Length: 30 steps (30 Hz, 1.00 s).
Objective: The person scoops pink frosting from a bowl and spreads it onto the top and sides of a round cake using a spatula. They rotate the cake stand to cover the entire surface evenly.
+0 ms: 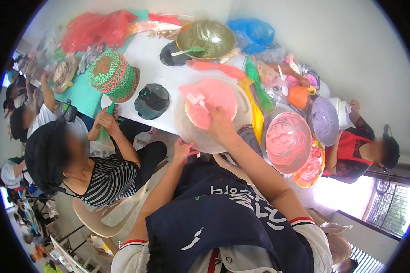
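A round cake coated in pink icing [222,94] stands on a pale round turntable or board [181,128] right before me. My right hand [222,124] grips a small pale spatula or scraper [192,96], its blade loaded with pink icing and lying over the cake's left part. With its fingers at the near left rim of the round board, my left hand [183,150] touches the edge; its fingertips are partly hidden beneath. Pink, yellow and green piping bags [256,116] lie beyond and to the right of the cake.
Bowls of pink icing [288,143] and purple icing [324,121] stand at right, near a co-worker in red. A metal bowl [205,39] is at the back. At left, another person pipes green icing on a green and red cake [111,73]. A dark bowl [152,101] sits between.
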Each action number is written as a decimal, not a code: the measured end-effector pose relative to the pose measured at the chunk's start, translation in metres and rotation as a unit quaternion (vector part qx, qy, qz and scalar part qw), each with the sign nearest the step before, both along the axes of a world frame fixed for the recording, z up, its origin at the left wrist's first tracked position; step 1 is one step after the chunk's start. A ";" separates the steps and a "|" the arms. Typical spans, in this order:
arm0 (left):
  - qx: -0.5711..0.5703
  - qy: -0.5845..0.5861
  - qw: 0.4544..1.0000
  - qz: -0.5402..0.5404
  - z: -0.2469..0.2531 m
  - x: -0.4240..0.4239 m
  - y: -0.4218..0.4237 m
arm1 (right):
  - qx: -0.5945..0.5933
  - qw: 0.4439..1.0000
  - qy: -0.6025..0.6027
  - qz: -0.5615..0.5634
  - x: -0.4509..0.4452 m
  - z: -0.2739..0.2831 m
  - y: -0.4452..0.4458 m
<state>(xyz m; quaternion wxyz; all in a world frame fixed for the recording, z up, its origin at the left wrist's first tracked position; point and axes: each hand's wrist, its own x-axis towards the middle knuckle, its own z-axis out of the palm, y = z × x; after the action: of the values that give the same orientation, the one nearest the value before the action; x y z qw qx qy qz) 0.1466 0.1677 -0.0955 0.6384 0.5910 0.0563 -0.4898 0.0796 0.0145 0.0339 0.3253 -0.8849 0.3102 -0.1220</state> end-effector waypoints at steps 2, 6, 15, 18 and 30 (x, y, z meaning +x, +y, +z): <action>-0.002 -0.002 1.000 0.001 -0.001 0.000 0.001 | -0.011 0.999 -0.008 -0.047 0.000 -0.002 -0.020; -0.005 -0.002 1.000 -0.002 -0.001 -0.001 -0.001 | -0.026 0.998 0.043 -0.049 -0.001 -0.005 -0.022; -0.015 0.002 1.000 0.006 -0.005 -0.002 0.002 | -0.038 0.998 -0.022 -0.044 -0.025 -0.002 -0.016; -0.011 0.002 1.000 0.006 -0.004 -0.002 -0.003 | -0.093 0.995 -0.011 0.015 -0.036 -0.030 0.007; 0.001 -0.003 1.000 -0.009 -0.003 -0.001 -0.002 | 0.049 0.993 -0.091 0.048 -0.051 -0.012 0.043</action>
<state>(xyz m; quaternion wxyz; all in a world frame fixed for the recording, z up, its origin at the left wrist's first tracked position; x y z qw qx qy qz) 0.1461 0.1657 -0.0984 0.6337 0.5934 0.0497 -0.4937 0.0288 0.0570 0.0214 0.4011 -0.8669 0.2417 -0.1710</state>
